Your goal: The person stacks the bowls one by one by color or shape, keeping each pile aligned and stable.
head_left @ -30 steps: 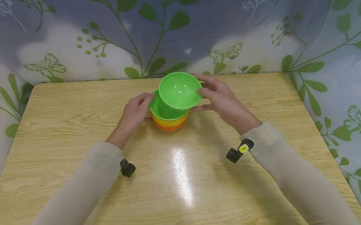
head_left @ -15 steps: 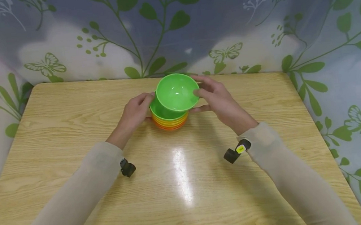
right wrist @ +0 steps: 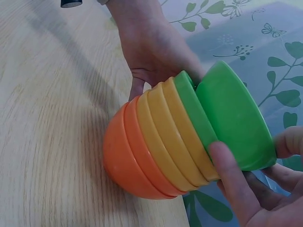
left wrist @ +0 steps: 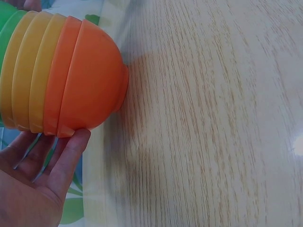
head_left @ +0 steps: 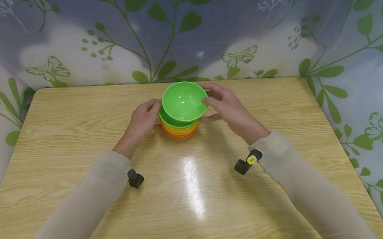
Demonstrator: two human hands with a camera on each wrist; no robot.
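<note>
A nested stack of bowls [head_left: 180,131] stands on the table, orange at the bottom, yellow above and green on top. My left hand [head_left: 143,118] holds the stack from its left side, thumb at the green rim and fingers along the outside, as the left wrist view shows on the orange bowl [left wrist: 94,75]. Another green bowl [head_left: 183,99] is tilted over the stack's mouth, its base partly inside the top bowl. At its right rim my right hand [head_left: 230,108] pinches it between thumb and fingers. In the right wrist view one finger [right wrist: 227,163] touches the stack's side.
The wooden table [head_left: 118,219] spreads out in front of and beside the stack. A patterned curtain [head_left: 183,31] with leaves and butterflies hangs behind its back edge and along the sides. Black wrist cameras [head_left: 135,178] sit on both sleeves.
My right hand has moved left and slightly toward me, bringing the green bowl lower over the stack, covering more of its mouth. My left hand and the stack have stayed in place.
</note>
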